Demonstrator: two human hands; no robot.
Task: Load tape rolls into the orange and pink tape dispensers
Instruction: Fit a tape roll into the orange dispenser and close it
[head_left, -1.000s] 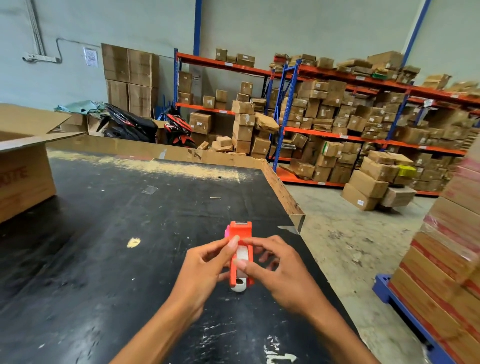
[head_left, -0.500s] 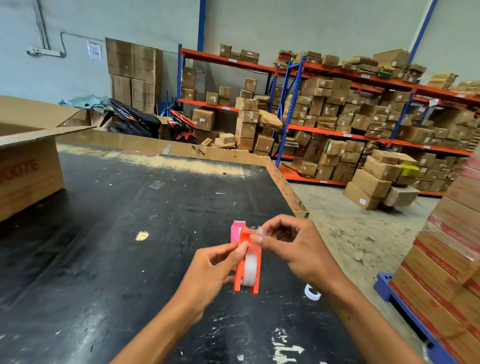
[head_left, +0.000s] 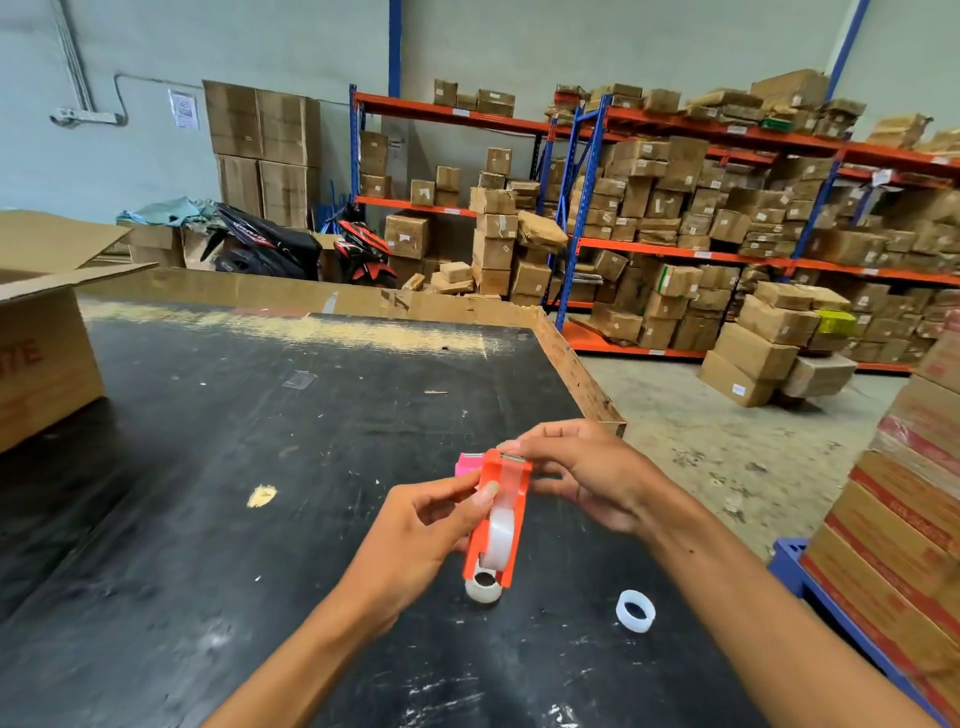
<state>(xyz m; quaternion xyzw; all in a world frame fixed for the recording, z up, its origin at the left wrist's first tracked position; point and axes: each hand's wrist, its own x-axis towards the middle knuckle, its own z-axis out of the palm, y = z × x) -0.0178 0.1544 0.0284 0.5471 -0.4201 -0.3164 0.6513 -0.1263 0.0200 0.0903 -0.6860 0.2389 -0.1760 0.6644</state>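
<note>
My left hand (head_left: 421, 530) grips the orange tape dispenser (head_left: 485, 564) by its side, above the black table (head_left: 218, 467). A clear tape roll (head_left: 500, 535) sits inside it, with a strip of tape running up to the cutter end. My right hand (head_left: 582, 467) pinches that top end of the dispenser, where the tape strip ends. The pink dispenser (head_left: 466, 463) shows just behind the orange one, mostly hidden. A second tape roll (head_left: 480, 590) lies on the table under the orange dispenser. A third, clear roll (head_left: 635, 611) lies to the right.
An open cardboard box (head_left: 41, 358) stands at the table's left. A cardboard rim (head_left: 582, 374) lines the table's far and right edges. Stacked cartons on a blue pallet (head_left: 904, 530) stand close on the right. Shelving with boxes (head_left: 727, 218) fills the back.
The orange dispenser has been lifted and tilted, and the tape strip now runs to its cutter. My right hand moved from the roll up to the dispenser's top end. Two loose rolls have come into sight.
</note>
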